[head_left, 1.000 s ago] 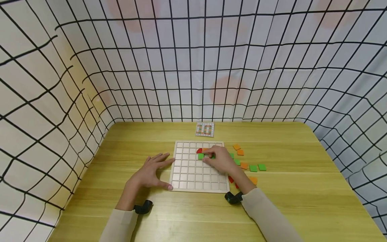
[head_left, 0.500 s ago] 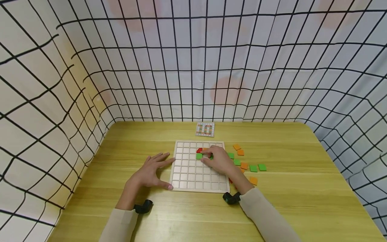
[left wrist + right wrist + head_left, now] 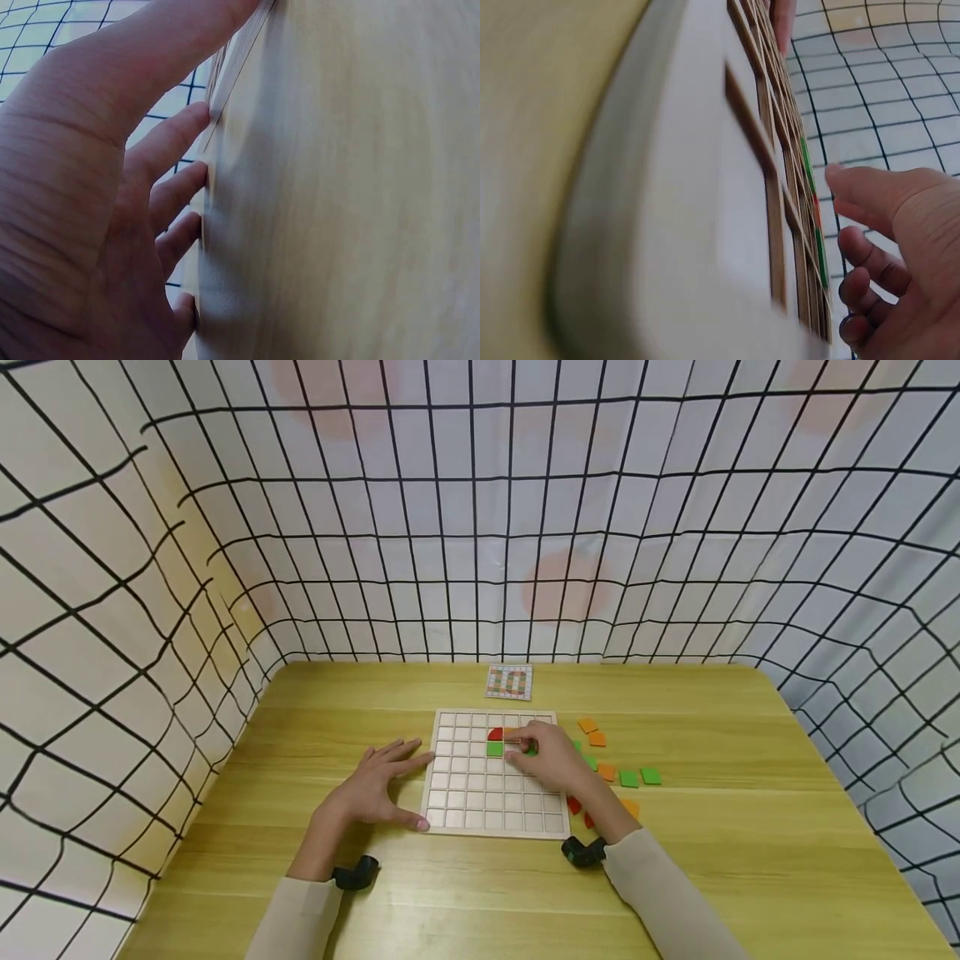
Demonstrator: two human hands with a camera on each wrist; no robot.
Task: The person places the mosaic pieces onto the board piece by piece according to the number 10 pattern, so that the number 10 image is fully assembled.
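A pale gridded board (image 3: pixel 459 802) lies on the table. My left hand (image 3: pixel 371 789) is spread along its left side, thumb at the near corner and index fingertip at the edge; the left wrist view shows these fingers (image 3: pixel 180 135) straight. Over the board's upper right is my right hand (image 3: pixel 551 756), bent fingers and thumb apart with nothing visible between them. Just left of its fingertips a green square tile (image 3: pixel 495 749) sits in a cell, below a red quarter-round tile (image 3: pixel 496 734). An orange tile (image 3: pixel 509 730) and another green tile (image 3: pixel 532 750) are partly hidden by this hand.
Loose green tiles (image 3: pixel 650 776) and orange tiles (image 3: pixel 587 725) lie right of the board, with red tiles (image 3: pixel 573 806) beside the right forearm. A small pattern card (image 3: pixel 509 682) lies behind the board. White walls with black grid lines (image 3: pixel 480 560) surround the table.
The green tile has shifted slightly and now lies square in its cell below the red one. My right fingertips have drawn a little to the right of it. The left hand has stayed still.
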